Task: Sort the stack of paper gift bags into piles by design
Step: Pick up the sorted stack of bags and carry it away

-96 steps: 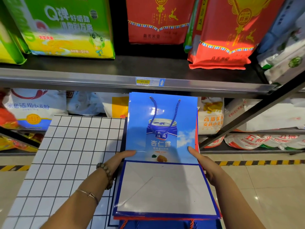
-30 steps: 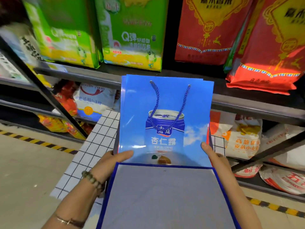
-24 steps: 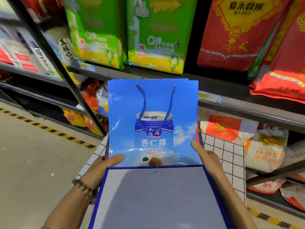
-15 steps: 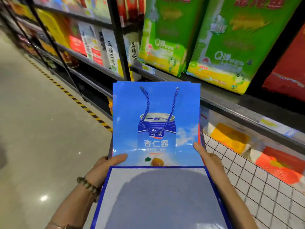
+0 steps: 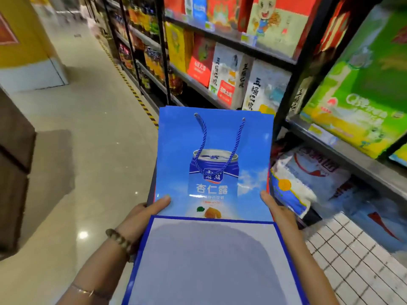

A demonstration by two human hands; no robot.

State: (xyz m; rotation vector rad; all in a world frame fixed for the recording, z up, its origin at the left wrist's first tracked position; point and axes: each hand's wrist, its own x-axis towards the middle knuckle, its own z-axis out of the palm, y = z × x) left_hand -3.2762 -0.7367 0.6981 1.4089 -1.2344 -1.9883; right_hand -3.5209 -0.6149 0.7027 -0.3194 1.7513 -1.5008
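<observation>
The left hand (image 5: 143,213) gripped the left edge of the stack of bags (image 5: 214,164), thumb on top; the right hand (image 5: 277,211) gripped the right edge likewise. The stack was held flat in the air, a blue can-printed bag uppermost. To the right stood shelves (image 5: 231,42); to the left, a shiny floor (image 5: 88,139). A white tiled surface (image 5: 356,260) lay at near right.

Retail shop, grocery aisle. Metal shelves (image 5: 231,44) carry packaged goods with price tags (image 5: 247,38) on the edges. Rice sacks (image 5: 361,89) fill the racks. Hazard tape (image 5: 136,93) lines the polished floor (image 5: 88,128).
</observation>
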